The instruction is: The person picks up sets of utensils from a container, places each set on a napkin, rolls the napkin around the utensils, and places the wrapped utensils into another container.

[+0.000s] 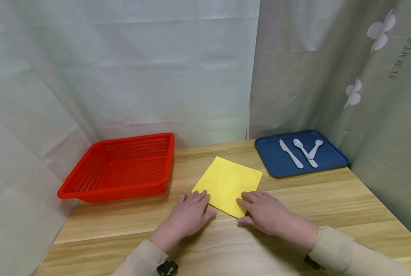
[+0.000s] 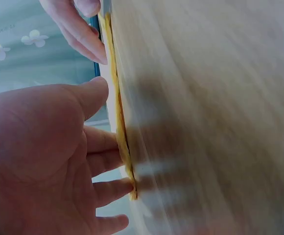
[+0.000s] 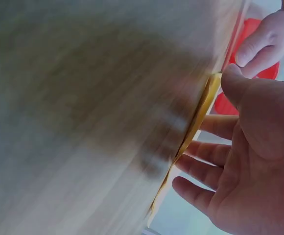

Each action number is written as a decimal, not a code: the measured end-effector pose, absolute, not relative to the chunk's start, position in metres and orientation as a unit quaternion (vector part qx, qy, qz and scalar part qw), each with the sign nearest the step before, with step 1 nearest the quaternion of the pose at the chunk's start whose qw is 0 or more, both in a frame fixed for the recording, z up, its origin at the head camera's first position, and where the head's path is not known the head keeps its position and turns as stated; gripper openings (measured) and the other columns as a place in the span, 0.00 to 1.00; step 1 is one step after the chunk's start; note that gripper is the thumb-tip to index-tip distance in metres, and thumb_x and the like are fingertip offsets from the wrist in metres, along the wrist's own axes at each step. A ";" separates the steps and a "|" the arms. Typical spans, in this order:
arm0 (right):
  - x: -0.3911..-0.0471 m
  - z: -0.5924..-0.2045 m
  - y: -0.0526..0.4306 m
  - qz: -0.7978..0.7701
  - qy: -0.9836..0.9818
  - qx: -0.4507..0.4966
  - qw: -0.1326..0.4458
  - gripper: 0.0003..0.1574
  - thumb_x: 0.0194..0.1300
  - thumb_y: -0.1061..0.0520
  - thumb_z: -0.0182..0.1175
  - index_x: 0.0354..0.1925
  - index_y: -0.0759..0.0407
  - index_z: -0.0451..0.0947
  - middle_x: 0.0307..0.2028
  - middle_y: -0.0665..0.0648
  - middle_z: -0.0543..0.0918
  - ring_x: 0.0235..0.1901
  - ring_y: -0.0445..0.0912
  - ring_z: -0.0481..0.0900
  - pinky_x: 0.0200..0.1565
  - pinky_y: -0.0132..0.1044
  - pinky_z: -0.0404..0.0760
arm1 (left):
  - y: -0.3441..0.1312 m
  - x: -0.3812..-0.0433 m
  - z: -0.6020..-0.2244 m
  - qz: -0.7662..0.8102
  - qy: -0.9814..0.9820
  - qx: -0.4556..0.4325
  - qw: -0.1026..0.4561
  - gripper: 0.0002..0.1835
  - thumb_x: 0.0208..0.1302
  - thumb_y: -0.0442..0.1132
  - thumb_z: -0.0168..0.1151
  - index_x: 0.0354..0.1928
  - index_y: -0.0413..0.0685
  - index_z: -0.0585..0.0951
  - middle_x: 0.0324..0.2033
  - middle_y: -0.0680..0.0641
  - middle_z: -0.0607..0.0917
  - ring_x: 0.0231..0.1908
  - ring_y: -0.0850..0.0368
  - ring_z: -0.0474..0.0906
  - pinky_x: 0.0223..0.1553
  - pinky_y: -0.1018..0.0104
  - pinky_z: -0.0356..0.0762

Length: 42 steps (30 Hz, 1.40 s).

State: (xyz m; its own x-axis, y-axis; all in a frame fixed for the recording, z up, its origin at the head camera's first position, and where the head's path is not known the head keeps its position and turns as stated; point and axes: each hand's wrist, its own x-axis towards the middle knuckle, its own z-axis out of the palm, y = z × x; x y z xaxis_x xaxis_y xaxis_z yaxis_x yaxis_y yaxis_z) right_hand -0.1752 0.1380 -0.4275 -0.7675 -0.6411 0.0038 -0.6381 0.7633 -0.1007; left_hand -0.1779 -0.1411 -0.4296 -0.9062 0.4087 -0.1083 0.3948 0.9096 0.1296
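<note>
A square of folded yellow cloth (image 1: pixel 227 184) lies flat on the wooden table, one corner pointing toward me. My left hand (image 1: pixel 190 214) rests its extended fingertips on the cloth's near left edge, the thumb held out beside it. On the near right edge, my right hand (image 1: pixel 265 212) touches the cloth with its fingertips, its thumb close to the near corner. From the side, the left wrist view shows the cloth's thin layered edge (image 2: pixel 120 117) under the left fingers. In the right wrist view the right fingers (image 3: pixel 205 169) reach over that edge, relaxed.
A red plastic basket (image 1: pixel 115 191) with slotted walls stands at the back left. At the back right a blue tray (image 1: pixel 278 170) holds a white knife (image 1: pixel 291 153), spoon (image 1: pixel 303 151) and fork (image 1: pixel 315 148). Pale curtains (image 1: pixel 150 76) enclose the wooden table (image 1: pixel 336 203).
</note>
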 end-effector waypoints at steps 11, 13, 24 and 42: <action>-0.204 -0.426 0.139 -0.039 0.932 -0.355 -0.069 0.36 0.82 0.40 0.63 0.74 0.61 0.78 0.73 0.66 0.78 0.73 0.62 0.76 0.73 0.62 0.72 | -0.131 -0.186 -0.424 0.069 0.970 0.234 0.023 0.37 0.83 0.63 0.58 0.75 0.40 0.78 0.75 0.37 0.77 0.76 0.36 0.72 0.76 0.36 0.66; -0.212 -0.425 0.140 -0.038 0.938 -0.341 -0.058 0.37 0.82 0.41 0.63 0.76 0.61 0.77 0.75 0.67 0.76 0.74 0.63 0.74 0.74 0.63 0.71 | -0.127 -0.189 -0.423 0.065 0.971 0.231 0.023 0.37 0.83 0.63 0.58 0.77 0.40 0.77 0.76 0.37 0.77 0.75 0.37 0.72 0.76 0.37 0.67; -0.232 -0.428 0.139 -0.056 0.945 -0.321 0.008 0.35 0.85 0.43 0.59 0.79 0.59 0.74 0.78 0.66 0.72 0.78 0.65 0.69 0.76 0.64 0.67 | -0.120 -0.199 -0.430 0.061 0.971 0.222 0.057 0.40 0.81 0.60 0.62 0.79 0.36 0.73 0.79 0.34 0.71 0.78 0.38 0.68 0.76 0.42 0.69; -0.222 -0.434 0.140 -0.058 0.950 -0.297 0.073 0.43 0.83 0.35 0.60 0.82 0.56 0.70 0.82 0.65 0.67 0.80 0.64 0.65 0.76 0.65 0.68 | -0.126 -0.199 -0.425 0.058 0.968 0.233 0.074 0.36 0.81 0.55 0.64 0.78 0.38 0.75 0.78 0.36 0.73 0.79 0.37 0.68 0.77 0.42 0.67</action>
State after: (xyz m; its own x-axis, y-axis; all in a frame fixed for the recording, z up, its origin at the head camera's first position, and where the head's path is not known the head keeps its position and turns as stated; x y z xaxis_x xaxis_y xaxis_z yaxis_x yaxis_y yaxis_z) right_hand -0.2217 0.1396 -0.4340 -0.8131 -0.5728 -0.1037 -0.5559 0.8169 -0.1540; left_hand -0.1991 -0.1259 -0.4246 -0.8808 0.4589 -0.1164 0.4419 0.8851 0.1460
